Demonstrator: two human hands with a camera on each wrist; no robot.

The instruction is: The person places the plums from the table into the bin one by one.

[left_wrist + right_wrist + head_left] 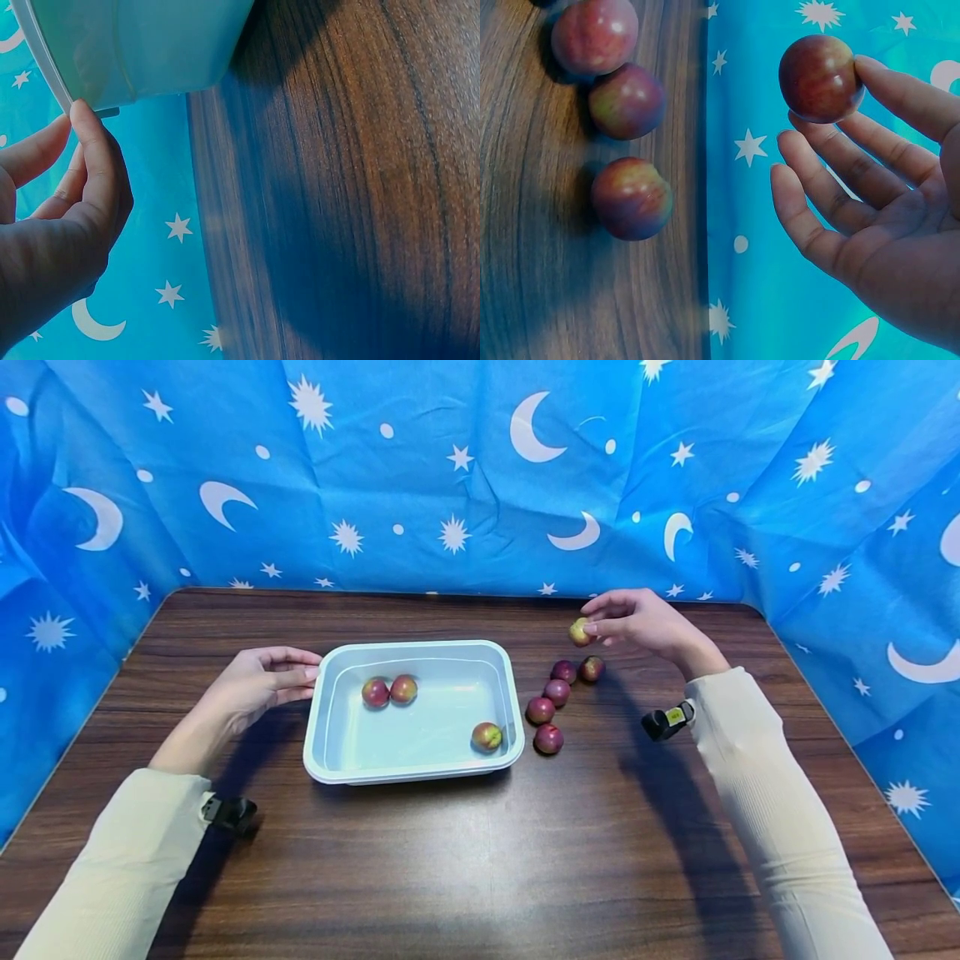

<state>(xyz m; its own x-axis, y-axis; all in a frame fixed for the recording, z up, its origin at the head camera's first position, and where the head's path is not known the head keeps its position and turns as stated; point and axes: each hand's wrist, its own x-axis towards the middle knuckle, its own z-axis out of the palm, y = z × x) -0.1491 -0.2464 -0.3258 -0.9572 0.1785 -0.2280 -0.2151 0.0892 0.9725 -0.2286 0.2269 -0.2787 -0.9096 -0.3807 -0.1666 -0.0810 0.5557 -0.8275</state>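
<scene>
A white plastic tub [412, 752] stands on the table with three plums inside: a pair [389, 691] toward the back and one plum [487, 737] in the front right corner. My left hand [258, 685] pinches the tub's left rim between thumb and fingers; the left wrist view shows the fingertips [84, 112] at the rim. Beyond the tub's right side, my right hand [637, 622] holds a yellowish-red plum [821, 79] between thumb and fingertips, raised above the table. Several dark red plums [557, 692] lie on the table below that hand, right of the tub.
The brown wood-grain table [450, 877] reaches back to a blue curtain [420, 477] printed with white moons and stars. A small black camera [667, 720] is strapped at the right wrist and another camera [231, 814] at the left.
</scene>
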